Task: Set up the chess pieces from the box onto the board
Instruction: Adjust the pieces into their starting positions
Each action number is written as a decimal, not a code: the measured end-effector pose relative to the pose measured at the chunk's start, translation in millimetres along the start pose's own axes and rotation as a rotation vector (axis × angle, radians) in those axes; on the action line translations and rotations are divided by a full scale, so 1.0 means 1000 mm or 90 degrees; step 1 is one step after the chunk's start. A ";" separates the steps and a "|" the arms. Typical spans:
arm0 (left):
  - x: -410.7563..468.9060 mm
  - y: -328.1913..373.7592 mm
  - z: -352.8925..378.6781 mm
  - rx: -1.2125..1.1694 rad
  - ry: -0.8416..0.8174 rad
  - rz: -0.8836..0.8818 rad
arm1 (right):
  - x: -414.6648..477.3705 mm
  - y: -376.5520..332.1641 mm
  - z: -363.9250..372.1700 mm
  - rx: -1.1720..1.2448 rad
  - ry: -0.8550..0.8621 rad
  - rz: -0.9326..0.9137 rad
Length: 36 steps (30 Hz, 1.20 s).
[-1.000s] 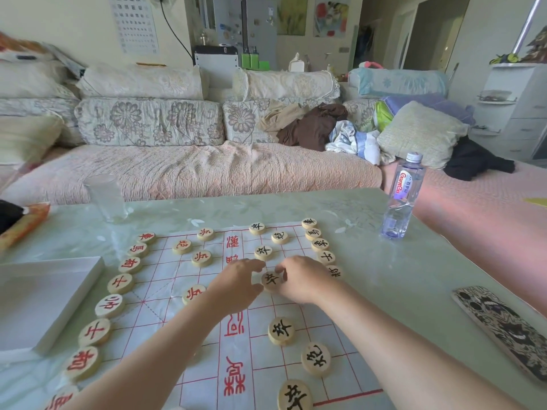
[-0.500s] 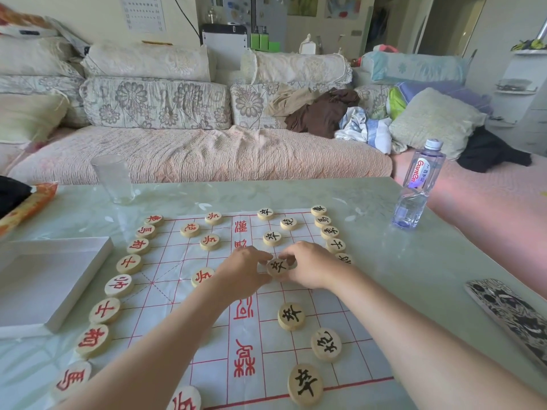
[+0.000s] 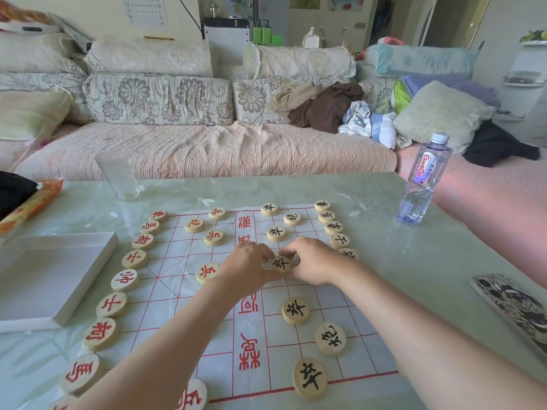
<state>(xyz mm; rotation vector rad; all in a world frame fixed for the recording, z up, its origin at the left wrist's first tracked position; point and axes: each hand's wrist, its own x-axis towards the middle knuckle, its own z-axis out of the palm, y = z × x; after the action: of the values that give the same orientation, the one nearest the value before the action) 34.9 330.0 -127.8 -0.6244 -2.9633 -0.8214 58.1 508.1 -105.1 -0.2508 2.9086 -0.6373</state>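
- Hands meet mid-board, both on one piece [image 3: 281,264].
- L hand [image 3: 248,267]: fingers curled, tips on the piece's left and far edge.
- R hand [image 3: 310,261]: fingers curled, pinching the piece's right edge; thumb hidden.
- Piece: black-marked disc, face up, between the two hands, just right of the board's centre text strip. Resting or barely lifted: can't tell.
- Board [image 3: 177,253]: thin sheet w/ red grid, spread flat on the tabletop [image 3: 399,261].
- Red pieces [image 3: 134,258]: curved row along the board's left edge, a few more inside the left half; one lies just left of the L hand.
- Black pieces [image 3: 296,310]: row down the far-right edge, its last one partly hidden behind the R hand; others spread over the right half, three of them near the person.
- Box [image 3: 53,276]: white, shallow, on the tabletop left of the board, just beside the red row.
- Glass [image 3: 118,176] beyond the board's far-left corner; bottle [image 3: 423,179] at far right, well apart from the board.
- Phone [image 3: 512,309], patterned, at the tabletop's right edge.
- Sofa [image 3: 207,149] behind, w/ cushions and clothes.
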 end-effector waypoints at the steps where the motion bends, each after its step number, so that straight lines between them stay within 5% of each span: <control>1: 0.000 0.000 0.001 0.002 0.002 0.001 | 0.000 0.000 0.000 -0.001 -0.001 -0.002; 16: -0.032 0.017 -0.018 0.025 -0.011 0.023 | -0.048 -0.007 -0.019 -0.047 -0.002 0.010; 25: -0.081 0.036 -0.014 0.028 -0.130 0.070 | -0.090 -0.029 -0.009 -0.079 -0.109 0.017; 36: -0.092 0.036 -0.007 0.027 -0.088 0.053 | -0.093 -0.028 0.001 -0.068 -0.066 0.022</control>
<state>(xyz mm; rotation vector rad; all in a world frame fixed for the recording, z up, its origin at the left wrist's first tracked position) 132.4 320.3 -113.9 -0.8282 -3.0426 -0.7357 152.5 500.6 -83.6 -0.2371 2.8442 -0.4507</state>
